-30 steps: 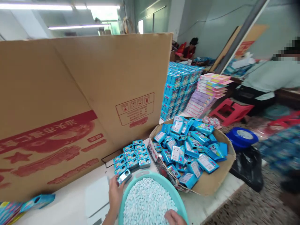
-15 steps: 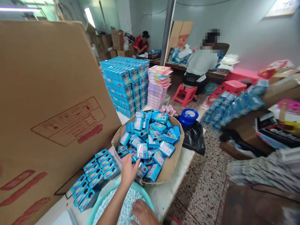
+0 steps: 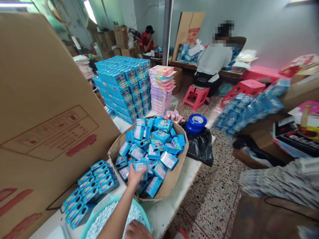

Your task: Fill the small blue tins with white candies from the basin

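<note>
White worktable (image 3: 161, 212), near end: left hand (image 3: 134, 176), fingers spread, reaches onto blue rectangular tins (image 3: 154, 149) in a low cardboard tray (image 3: 173, 177); right hand (image 3: 137, 230), grip unclear, sits over white pellets (image 3: 107, 217) in a teal plastic basin (image 3: 106, 200).

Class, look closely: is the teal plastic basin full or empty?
Full: small white pellets heap across the teal plastic basin almost to its rim.

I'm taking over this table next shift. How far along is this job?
Done: small blue tins stand in neat rows on the table, and blue boxes are stacked in a large block behind. In hand: the left hand is at a heap of blue tins in a cardboard tray; the right hand is over a teal basin of white pellets. Left: that heap and the well-filled basin.
</note>
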A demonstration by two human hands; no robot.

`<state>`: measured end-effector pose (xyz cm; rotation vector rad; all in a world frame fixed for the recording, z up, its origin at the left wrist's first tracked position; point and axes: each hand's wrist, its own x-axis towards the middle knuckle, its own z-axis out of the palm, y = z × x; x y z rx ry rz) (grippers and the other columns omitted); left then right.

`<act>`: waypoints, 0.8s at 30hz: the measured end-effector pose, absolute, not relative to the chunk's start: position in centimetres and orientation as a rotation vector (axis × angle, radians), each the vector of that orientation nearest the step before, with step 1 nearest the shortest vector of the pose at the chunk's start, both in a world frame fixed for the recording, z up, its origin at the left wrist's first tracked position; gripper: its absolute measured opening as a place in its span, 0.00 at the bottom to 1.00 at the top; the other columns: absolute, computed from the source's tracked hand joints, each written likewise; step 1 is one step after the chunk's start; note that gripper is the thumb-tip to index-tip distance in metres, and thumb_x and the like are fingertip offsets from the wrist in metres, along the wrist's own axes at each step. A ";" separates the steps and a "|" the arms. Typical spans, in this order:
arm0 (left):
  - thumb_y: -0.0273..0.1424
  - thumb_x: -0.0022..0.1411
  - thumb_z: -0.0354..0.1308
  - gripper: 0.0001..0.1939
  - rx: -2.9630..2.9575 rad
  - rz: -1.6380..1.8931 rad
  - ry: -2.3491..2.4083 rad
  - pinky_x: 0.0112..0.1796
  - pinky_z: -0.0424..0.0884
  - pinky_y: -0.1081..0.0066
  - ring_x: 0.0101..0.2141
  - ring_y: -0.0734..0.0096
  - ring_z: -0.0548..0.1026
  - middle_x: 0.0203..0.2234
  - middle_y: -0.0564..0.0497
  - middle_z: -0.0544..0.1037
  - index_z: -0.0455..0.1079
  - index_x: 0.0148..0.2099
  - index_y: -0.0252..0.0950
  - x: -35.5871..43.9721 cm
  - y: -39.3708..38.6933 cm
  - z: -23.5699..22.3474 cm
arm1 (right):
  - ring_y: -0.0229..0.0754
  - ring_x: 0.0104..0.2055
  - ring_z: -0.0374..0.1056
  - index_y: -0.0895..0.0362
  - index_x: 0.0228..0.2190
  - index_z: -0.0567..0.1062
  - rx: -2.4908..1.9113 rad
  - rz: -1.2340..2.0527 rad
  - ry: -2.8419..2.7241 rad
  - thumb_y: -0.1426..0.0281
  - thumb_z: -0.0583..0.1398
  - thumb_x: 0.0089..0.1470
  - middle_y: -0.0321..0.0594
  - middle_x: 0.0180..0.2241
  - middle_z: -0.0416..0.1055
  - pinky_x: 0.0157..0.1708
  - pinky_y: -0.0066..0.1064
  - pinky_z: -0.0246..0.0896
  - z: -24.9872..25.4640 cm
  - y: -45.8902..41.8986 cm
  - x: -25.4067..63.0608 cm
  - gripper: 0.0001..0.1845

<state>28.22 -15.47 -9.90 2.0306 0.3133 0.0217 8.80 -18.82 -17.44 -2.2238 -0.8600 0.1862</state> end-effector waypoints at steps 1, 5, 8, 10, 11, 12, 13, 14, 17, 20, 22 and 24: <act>0.39 0.44 0.65 0.27 2.026 0.044 0.341 0.37 0.69 0.60 0.34 0.56 0.76 0.32 0.47 0.76 0.61 0.45 0.34 27.1 -15.3 -9.0 | 0.42 0.37 0.66 0.55 0.24 0.70 -2.217 0.224 -0.826 0.65 0.63 0.43 0.35 0.32 0.70 0.33 0.30 0.63 -16.5 -19.3 8.6 0.08; 0.38 0.43 0.67 0.30 1.951 0.207 0.420 0.42 0.70 0.62 0.39 0.59 0.75 0.37 0.48 0.75 0.61 0.47 0.37 21.8 -14.8 -4.2 | 0.43 0.41 0.65 0.55 0.30 0.70 -2.182 0.364 -0.762 0.71 0.60 0.46 0.37 0.36 0.70 0.40 0.33 0.61 -13.7 -20.3 7.8 0.05; 0.42 0.45 0.65 0.29 1.819 0.329 0.576 0.42 0.71 0.62 0.38 0.60 0.76 0.37 0.48 0.76 0.61 0.47 0.38 16.4 -13.5 -1.2 | 0.44 0.42 0.64 0.55 0.32 0.70 -2.132 0.441 -0.802 0.73 0.57 0.48 0.39 0.36 0.70 0.42 0.35 0.60 -12.9 -20.9 7.3 0.06; 0.46 0.49 0.61 0.26 1.729 0.393 0.797 0.41 0.72 0.61 0.37 0.60 0.76 0.36 0.47 0.77 0.63 0.46 0.37 11.9 -12.2 -0.2 | 0.44 0.42 0.64 0.55 0.32 0.71 -2.109 0.471 -0.827 0.73 0.57 0.49 0.40 0.36 0.70 0.43 0.35 0.59 -12.8 -21.2 7.1 0.06; 0.48 0.51 0.58 0.24 1.670 0.413 0.921 0.40 0.73 0.61 0.38 0.59 0.76 0.36 0.47 0.77 0.64 0.45 0.37 9.4 -11.5 0.1 | 0.45 0.42 0.64 0.55 0.32 0.71 -2.099 0.481 -0.838 0.73 0.57 0.49 0.40 0.36 0.70 0.44 0.36 0.59 -12.8 -21.4 6.9 0.06; 0.49 0.54 0.55 0.23 1.589 0.428 1.036 0.40 0.73 0.61 0.38 0.59 0.77 0.36 0.46 0.77 0.65 0.44 0.37 6.8 -10.9 0.2 | 0.45 0.43 0.64 0.56 0.33 0.71 -2.085 0.492 -0.853 0.73 0.57 0.49 0.41 0.36 0.70 0.45 0.36 0.59 -12.9 -21.5 6.9 0.06; 0.49 0.56 0.52 0.21 1.482 0.438 1.132 0.40 0.74 0.60 0.39 0.58 0.77 0.37 0.46 0.78 0.65 0.43 0.37 4.3 -10.3 0.2 | 0.45 0.43 0.64 0.56 0.33 0.71 -2.070 0.506 -0.870 0.72 0.56 0.50 0.42 0.36 0.70 0.46 0.36 0.59 -13.0 -21.7 6.8 0.06; 0.49 0.57 0.50 0.21 1.356 0.445 1.198 0.39 0.74 0.59 0.40 0.57 0.77 0.38 0.46 0.78 0.66 0.43 0.38 1.8 -10.0 0.3 | 0.45 0.43 0.64 0.56 0.33 0.71 -2.057 0.523 -0.889 0.72 0.56 0.51 0.42 0.37 0.70 0.46 0.36 0.59 -13.1 -21.7 6.9 0.06; 0.48 0.56 0.50 0.20 0.992 0.437 1.209 0.42 0.74 0.55 0.43 0.52 0.76 0.39 0.44 0.79 0.69 0.42 0.38 -4.5 -9.7 0.9 | 0.46 0.45 0.64 0.57 0.35 0.71 -2.057 0.560 -0.984 0.71 0.55 0.52 0.44 0.38 0.70 0.47 0.37 0.59 -13.5 -21.4 7.8 0.07; 0.50 0.54 0.49 0.25 0.796 0.390 1.037 0.47 0.70 0.50 0.49 0.49 0.72 0.41 0.41 0.78 0.71 0.46 0.39 -8.3 -10.3 1.9 | 0.48 0.49 0.62 0.57 0.42 0.70 -2.075 0.542 -1.140 0.69 0.54 0.54 0.46 0.43 0.69 0.51 0.41 0.57 -13.8 -19.7 9.7 0.13; 0.55 0.54 0.45 0.31 0.746 0.396 0.932 0.49 0.66 0.47 0.53 0.49 0.68 0.46 0.42 0.75 0.67 0.52 0.42 -9.6 -10.7 2.5 | 0.49 0.53 0.59 0.57 0.47 0.68 -2.069 0.529 -1.266 0.67 0.53 0.56 0.48 0.48 0.67 0.54 0.42 0.53 -13.9 -18.0 11.0 0.17; 0.59 0.54 0.39 0.35 0.751 0.409 0.887 0.51 0.62 0.44 0.56 0.50 0.65 0.50 0.45 0.72 0.63 0.56 0.47 -10.2 -10.9 2.7 | 0.50 0.56 0.57 0.57 0.50 0.66 -2.068 0.525 -1.363 0.65 0.52 0.56 0.48 0.52 0.65 0.56 0.42 0.50 -14.2 -16.1 11.9 0.20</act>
